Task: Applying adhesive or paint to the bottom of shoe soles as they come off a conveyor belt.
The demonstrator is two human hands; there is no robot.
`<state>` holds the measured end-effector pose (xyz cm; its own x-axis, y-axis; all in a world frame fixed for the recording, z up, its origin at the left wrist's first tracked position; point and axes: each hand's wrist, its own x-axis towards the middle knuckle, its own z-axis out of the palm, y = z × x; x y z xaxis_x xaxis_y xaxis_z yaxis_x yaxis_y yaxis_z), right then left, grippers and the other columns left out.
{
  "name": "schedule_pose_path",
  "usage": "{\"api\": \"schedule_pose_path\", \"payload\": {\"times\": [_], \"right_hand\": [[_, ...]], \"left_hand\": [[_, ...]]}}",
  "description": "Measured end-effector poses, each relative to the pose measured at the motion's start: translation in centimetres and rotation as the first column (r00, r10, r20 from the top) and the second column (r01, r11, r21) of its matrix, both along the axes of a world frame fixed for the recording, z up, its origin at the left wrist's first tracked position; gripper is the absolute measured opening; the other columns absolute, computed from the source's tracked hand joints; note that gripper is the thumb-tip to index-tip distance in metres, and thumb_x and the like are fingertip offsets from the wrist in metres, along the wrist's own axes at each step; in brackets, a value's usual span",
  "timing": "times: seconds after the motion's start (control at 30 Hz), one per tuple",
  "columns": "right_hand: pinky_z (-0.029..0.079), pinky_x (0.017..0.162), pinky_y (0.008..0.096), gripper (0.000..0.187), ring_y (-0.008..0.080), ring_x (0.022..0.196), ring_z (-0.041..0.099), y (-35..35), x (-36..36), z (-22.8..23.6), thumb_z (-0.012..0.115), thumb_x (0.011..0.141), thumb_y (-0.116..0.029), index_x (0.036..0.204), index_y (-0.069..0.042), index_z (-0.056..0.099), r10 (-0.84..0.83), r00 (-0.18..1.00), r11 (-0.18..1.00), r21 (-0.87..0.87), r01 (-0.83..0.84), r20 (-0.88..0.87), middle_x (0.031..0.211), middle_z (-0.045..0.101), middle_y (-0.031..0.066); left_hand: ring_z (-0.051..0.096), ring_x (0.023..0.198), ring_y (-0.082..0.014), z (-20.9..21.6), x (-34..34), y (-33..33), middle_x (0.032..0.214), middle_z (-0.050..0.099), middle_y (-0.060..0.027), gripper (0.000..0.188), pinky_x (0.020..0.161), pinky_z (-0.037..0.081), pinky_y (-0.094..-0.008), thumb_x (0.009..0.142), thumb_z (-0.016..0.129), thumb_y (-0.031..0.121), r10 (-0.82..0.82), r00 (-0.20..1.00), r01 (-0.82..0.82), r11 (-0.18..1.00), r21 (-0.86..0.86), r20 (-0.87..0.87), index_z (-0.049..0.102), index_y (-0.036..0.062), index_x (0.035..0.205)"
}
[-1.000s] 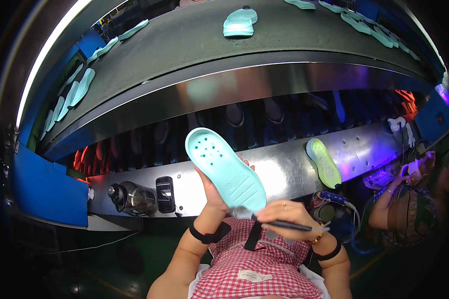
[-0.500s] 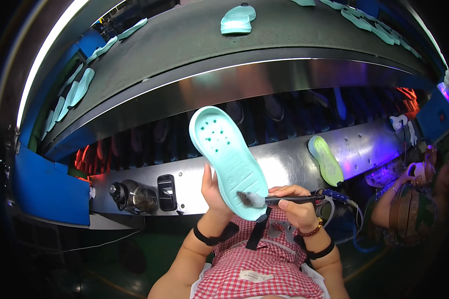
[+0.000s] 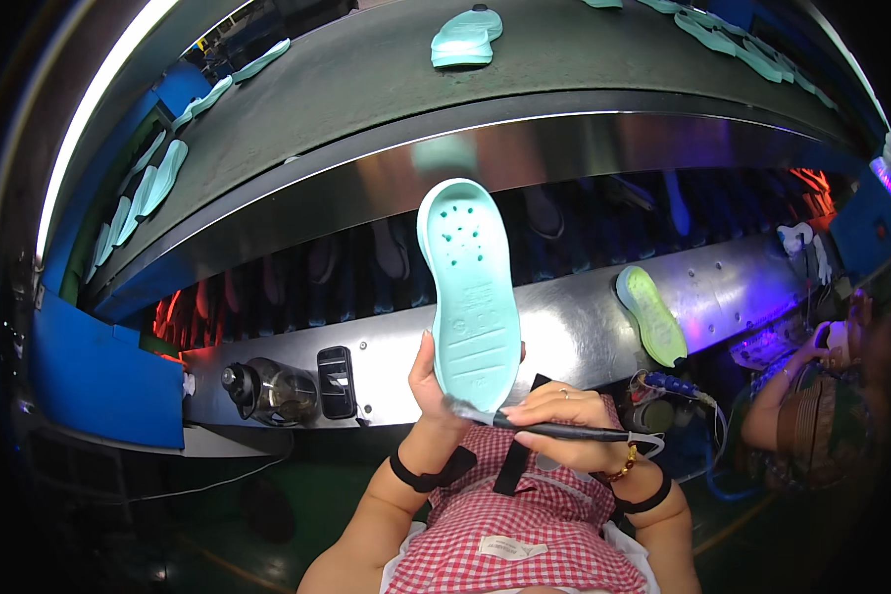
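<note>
My left hand (image 3: pixel 432 384) grips a light turquoise shoe sole (image 3: pixel 475 302) near its lower end. The sole stands nearly upright, its inner face toward me, with a cluster of small holes in the upper part. In my right hand (image 3: pixel 579 421) is a black-handled brush (image 3: pixel 564 432), held nearly level, a thin pale tube running from its back end. The bristles touch the lower rim of the sole, close to my left hand. Part of my left hand is hidden behind the sole.
Ahead runs a dark conveyor belt (image 3: pixel 317 114) carrying several turquoise soles (image 3: pixel 467 40). On the metal ledge (image 3: pixel 564 317) are a dark bottle (image 3: pixel 279 393), a black rectangular object (image 3: pixel 337 383) and a yellow-green sole (image 3: pixel 651 317). Another person (image 3: pixel 807 411) is at the right.
The sole has swung more upright and slightly to the right. The brush has moved from the sole's inner face down to its lower rim.
</note>
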<state>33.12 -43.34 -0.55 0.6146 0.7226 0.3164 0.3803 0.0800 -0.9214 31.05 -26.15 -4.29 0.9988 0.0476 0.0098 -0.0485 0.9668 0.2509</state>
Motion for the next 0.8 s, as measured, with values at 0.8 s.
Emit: {"api": "schedule_pose_path", "payload": {"times": [0.8], "right_hand": [[0.049, 0.069, 0.0308, 0.019, 0.0211, 0.077, 0.062, -0.7, 0.9, 1.7, 0.067, 0.069, -0.003, 0.087, -0.003, 0.064, 0.271, 0.958, 0.962, -0.006, -0.272, 0.094, 0.085, 0.065, 0.0091]], "left_hand": [[0.046, 0.111, -0.0378, 0.0, 1.1, 3.3, 0.126, 0.042, -0.0222, 0.057, 0.094, 0.036, -0.0516, 0.087, 0.035, 0.04, -0.392, 0.92, 0.386, 0.91, -0.15, -0.015, 0.037, -0.0015, 0.127]]}}
